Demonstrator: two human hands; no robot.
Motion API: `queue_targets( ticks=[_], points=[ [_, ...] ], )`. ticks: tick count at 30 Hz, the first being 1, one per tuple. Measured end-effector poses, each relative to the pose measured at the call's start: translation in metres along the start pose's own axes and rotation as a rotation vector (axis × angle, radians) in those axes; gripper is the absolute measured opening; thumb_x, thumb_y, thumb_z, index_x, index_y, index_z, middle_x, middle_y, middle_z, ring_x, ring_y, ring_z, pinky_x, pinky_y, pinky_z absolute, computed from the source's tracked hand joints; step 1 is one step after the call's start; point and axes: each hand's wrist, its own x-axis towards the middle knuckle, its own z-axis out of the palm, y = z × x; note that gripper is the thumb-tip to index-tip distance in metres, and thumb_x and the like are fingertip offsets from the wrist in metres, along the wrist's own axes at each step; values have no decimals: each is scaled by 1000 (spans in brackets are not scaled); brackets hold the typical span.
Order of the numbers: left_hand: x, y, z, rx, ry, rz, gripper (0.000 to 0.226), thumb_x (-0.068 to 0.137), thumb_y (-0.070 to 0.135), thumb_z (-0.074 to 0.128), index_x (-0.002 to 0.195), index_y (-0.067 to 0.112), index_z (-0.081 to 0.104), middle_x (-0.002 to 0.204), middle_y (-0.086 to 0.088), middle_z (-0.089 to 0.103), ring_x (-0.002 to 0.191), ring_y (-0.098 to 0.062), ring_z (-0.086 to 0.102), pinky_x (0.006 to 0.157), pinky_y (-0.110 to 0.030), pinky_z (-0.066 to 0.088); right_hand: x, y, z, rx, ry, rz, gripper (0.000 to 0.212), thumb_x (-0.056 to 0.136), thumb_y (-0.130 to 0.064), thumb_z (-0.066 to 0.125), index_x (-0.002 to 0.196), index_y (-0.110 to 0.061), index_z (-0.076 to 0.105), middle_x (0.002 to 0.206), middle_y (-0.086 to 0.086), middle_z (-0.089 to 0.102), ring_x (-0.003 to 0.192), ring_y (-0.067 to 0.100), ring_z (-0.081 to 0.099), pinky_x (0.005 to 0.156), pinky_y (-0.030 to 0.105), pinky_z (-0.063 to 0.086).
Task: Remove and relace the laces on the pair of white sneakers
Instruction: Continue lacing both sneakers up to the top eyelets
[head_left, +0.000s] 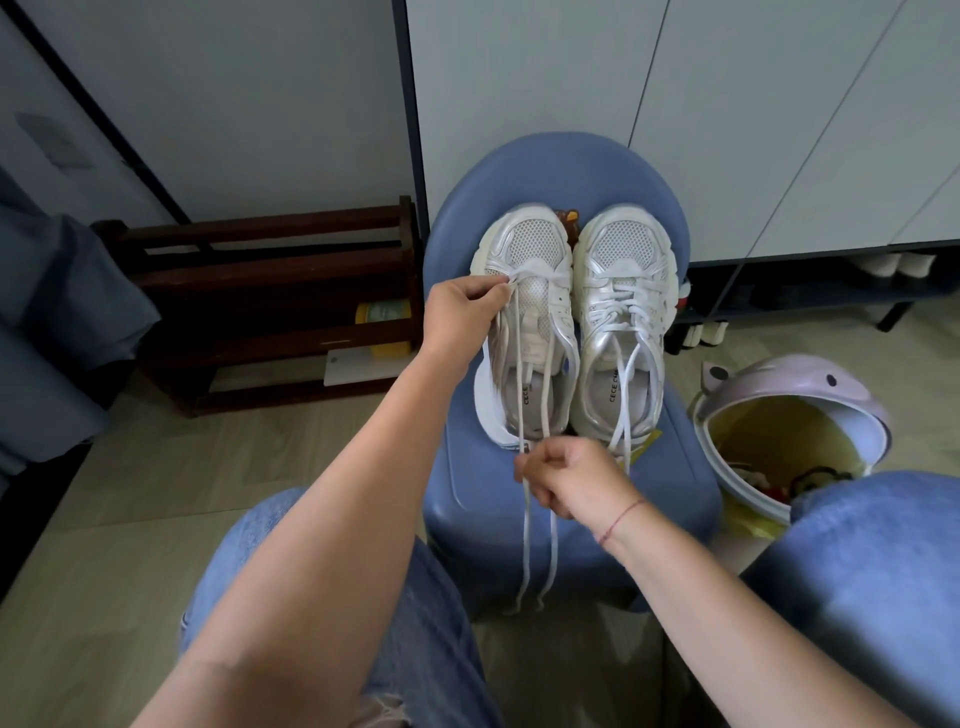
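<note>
White flat shoelace (525, 535) runs in two loose strands from the toe end of the left-hand white mesh sneaker (535, 244). It is threaded only through the farthest eyelets, then passes back over the heel and off the near edge of the padded blue stool (467, 499), where both tips dangle. That sneaker sits on the stool's seat, toe pointing far. It touches the right-hand white mesh sneaker (623, 249) just beside it, which is laced all the way up, its ends lying loose over the heel.

The lace looks light, soft and limp, so it will likely sag and twist unless kept taut. I judge the stiffer tips the best place to hold it for threading, with a second pinch close to the eyelet to steady the strand. The shoes look light enough to slide on the smooth seat under a hard tug, so bracing the upper seems wise.

The left hand (465, 312) reaches far, arm nearly straight, thumb and forefinger pinched on the lace at the far left eyelet. The right hand (566, 480) hovers near the heel, fingers curled and clamped on what seem to be both strands partway along.

To the right of the stool stands a lilac plastic bin (810, 379) with a yellow liner. To the left, by the wall, is a dark wooden shoe rack (260, 249).
</note>
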Motion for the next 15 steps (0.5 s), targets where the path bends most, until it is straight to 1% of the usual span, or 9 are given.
queue_targets(
  ticks=[2,4,5,7,9,10,12,13,15],
  points=[
    [0,0,0,3,0,5,22,91,16,70,111,9,75,86,6,73,73,-5,63,72,-15,54,0,6,2,13,-8,11,24,92,-14,60,69,-9,64,46,3,47,32,5,34,35,15,27],
    [-1,0,0,4,2,10,22,90,16,71,111,10,75,88,5,73,74,-5,64,72,-14,54,1,8,0,11,30,1,24,92,-17,61,69,-10,64,47,2,48,33,7,36,37,16,30],
    [-1,0,0,2,2,10,22,90,16,71,111,9,75,88,5,73,74,-4,64,72,-13,54,2,7,-2,-7,83,-24,24,91,-20,62,69,-10,64,47,2,50,34,9,38,38,17,33],
    [-1,0,1,-1,6,10,22,90,16,71,110,9,75,86,6,72,70,-2,63,69,-11,53,5,5,-8,-42,242,-104,27,90,-26,63,68,-10,61,47,0,52,36,10,42,40,19,37],
    [0,0,1,5,11,12,21,90,16,71,109,9,75,85,8,71,67,1,61,66,-10,52,9,2,-12,-10,383,-170,24,89,-28,65,74,-10,58,50,-1,54,36,5,44,40,20,39],
    [0,0,1,7,13,13,21,90,16,71,109,9,75,85,8,71,66,2,61,66,-10,51,11,0,-14,23,405,-186,19,88,-26,65,79,-11,60,52,-1,55,36,3,44,40,19,39],
    [0,0,2,10,12,14,21,90,16,71,110,9,75,86,6,71,67,2,61,67,-11,51,16,-4,-13,68,372,-185,10,89,-23,64,88,-13,64,54,1,55,35,2,42,40,18,38],
    [0,0,2,12,12,15,21,90,16,71,110,8,75,87,6,72,67,2,61,67,-11,52,20,-6,-12,68,344,-173,11,90,-22,64,87,-12,66,53,2,53,34,3,40,39,17,37],
    [-1,0,2,12,11,20,21,90,15,71,110,8,75,87,6,72,67,2,61,66,-10,51,26,-9,-12,32,314,-129,22,90,-24,63,80,-5,69,47,1,49,32,3,37,38,16,34]
  ],
)
